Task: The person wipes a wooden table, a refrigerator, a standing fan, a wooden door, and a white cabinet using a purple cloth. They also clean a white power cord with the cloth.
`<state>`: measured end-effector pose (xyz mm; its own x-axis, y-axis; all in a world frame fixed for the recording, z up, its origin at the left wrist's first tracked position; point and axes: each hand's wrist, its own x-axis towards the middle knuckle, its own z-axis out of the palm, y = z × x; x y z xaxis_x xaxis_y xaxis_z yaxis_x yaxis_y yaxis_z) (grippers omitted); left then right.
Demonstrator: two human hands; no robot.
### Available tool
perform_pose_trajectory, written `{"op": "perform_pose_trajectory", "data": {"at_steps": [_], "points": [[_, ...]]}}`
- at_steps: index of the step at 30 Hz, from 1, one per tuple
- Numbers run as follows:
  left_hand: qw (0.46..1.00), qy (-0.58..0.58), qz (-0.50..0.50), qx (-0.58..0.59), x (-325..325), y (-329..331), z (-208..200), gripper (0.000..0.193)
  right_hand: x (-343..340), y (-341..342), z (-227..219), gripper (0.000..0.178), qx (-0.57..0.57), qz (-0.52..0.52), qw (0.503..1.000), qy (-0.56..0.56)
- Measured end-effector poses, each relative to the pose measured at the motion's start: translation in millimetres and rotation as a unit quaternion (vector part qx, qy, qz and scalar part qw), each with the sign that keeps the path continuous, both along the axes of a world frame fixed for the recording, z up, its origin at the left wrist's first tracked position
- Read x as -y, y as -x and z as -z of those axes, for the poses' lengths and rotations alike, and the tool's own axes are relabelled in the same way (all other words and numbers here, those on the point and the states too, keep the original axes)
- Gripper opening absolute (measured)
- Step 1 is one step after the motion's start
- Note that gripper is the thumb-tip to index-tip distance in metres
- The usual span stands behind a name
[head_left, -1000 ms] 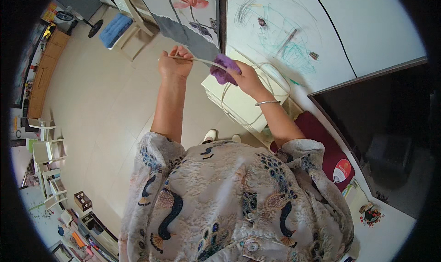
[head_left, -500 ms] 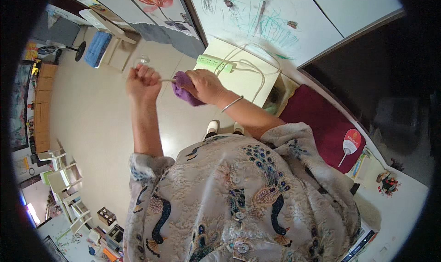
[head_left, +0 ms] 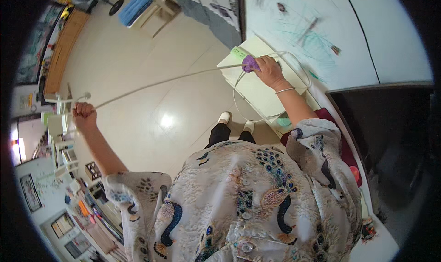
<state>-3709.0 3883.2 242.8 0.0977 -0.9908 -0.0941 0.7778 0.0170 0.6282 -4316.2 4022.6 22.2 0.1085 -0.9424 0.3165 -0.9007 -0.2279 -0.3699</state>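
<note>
Between my two hands stretches a pale electric cord [head_left: 170, 79], running from far left to the right. My left hand [head_left: 85, 117] is closed in a fist round its end, and a whitish plug [head_left: 83, 96] sticks out above the fist. With my right hand [head_left: 269, 71] I clasp a purple cloth [head_left: 250, 64], which is wrapped round the cord. Beyond the cloth the cord falls in loose loops over a cream-coloured low cabinet top [head_left: 259, 94]. A light green power strip [head_left: 238, 53] lies there, partly hidden behind the cloth.
A white wall panel [head_left: 317, 14] with scribbles rises behind the cabinet. A dark screen [head_left: 390, 124] stands at the right. Far back is a chair with a blue cushion [head_left: 134, 9]. My feet in white shoes [head_left: 224, 118] stand on the glossy tiled floor [head_left: 138, 119].
My left hand has swung out to the left with the plug end. My right hand has moved right with the cloth, so a long stretch of cord now spans between them. The view has turned.
</note>
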Motion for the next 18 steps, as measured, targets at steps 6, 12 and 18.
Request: {"op": "perform_pose_trajectory", "data": {"at_steps": [6,12,18], "points": [[0.987,-0.012,-0.100,-0.127,4,7,25,0.024,7,-13,2,0.047,0.441,0.024,0.885,-0.149],[0.959,-0.087,-0.088,-0.256,9,81,55,0.028,-13,-13,-43,0.052,0.906,0.012,0.377,-0.193],[0.953,-0.057,0.035,-0.296,13,131,52,0.033,-34,-21,-100,0.057,0.914,-0.043,0.386,-0.115]]}}
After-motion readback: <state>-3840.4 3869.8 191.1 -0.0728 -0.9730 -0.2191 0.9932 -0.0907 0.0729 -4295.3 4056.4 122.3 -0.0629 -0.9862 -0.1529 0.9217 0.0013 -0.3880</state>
